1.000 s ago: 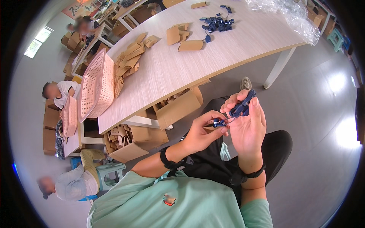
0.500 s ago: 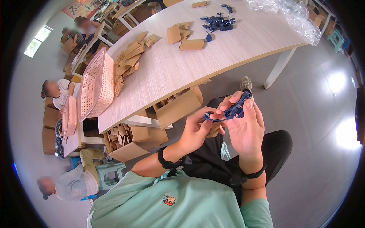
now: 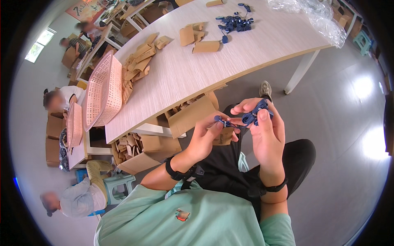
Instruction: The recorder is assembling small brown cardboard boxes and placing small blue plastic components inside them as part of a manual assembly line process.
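Above my lap, a coiled dark blue cable (image 3: 255,116) rests in my right hand (image 3: 267,137), between the thumb and the curled fingers. Part of the cable stretches across to my left hand (image 3: 205,137), whose thumb and fingers pinch its end. A small round blue piece sticks up above those fingertips. A folded brown cardboard piece (image 3: 223,137) hangs under the left fingers, also in that hand. Some of the fingers are hidden behind the cable and cardboard.
On the table (image 3: 172,78) lie a pile of cardboard pieces (image 3: 139,61), a heap of blue cables (image 3: 236,23) and clear plastic wrap (image 3: 314,16). A pink basket (image 3: 104,92) stands at its left end. Boxes of cardboard (image 3: 143,151) sit below. Other people work at the left.
My left hand has tilted, so more of the cardboard piece shows beneath it and the round blue end stands higher. The coil in my right hand has shifted slightly.
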Motion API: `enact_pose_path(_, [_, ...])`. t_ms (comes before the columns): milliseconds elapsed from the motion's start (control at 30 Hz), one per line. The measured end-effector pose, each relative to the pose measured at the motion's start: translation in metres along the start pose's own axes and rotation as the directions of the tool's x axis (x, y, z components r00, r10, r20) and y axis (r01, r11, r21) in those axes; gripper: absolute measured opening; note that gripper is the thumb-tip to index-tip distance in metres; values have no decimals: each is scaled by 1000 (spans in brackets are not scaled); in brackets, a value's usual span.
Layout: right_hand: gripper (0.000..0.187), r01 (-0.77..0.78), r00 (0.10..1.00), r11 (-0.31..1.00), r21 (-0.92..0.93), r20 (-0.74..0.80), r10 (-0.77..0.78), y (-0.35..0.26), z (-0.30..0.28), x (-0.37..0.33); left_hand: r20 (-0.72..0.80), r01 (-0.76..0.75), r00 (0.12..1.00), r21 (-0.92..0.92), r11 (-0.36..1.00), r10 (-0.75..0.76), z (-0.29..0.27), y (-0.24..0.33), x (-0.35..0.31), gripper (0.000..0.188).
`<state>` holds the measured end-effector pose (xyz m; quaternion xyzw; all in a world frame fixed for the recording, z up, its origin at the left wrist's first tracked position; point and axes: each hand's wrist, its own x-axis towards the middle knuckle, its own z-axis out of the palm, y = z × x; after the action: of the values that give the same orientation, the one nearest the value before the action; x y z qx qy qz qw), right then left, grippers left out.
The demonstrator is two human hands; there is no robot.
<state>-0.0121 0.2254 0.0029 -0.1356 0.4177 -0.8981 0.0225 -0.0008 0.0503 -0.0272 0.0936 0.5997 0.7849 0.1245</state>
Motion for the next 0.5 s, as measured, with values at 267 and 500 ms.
enact_pose_path(267, [19, 59, 996, 952, -302, 89, -33, -3, 2, -2, -20, -36, 999, 128, 991, 39, 6, 9, 1, 27])
enact_pose_path(500, [15, 107, 992, 920, -376, 100, -75, 1, 2, -2, -9, -54, 998, 82, 995, 55, 6, 14, 1, 32])
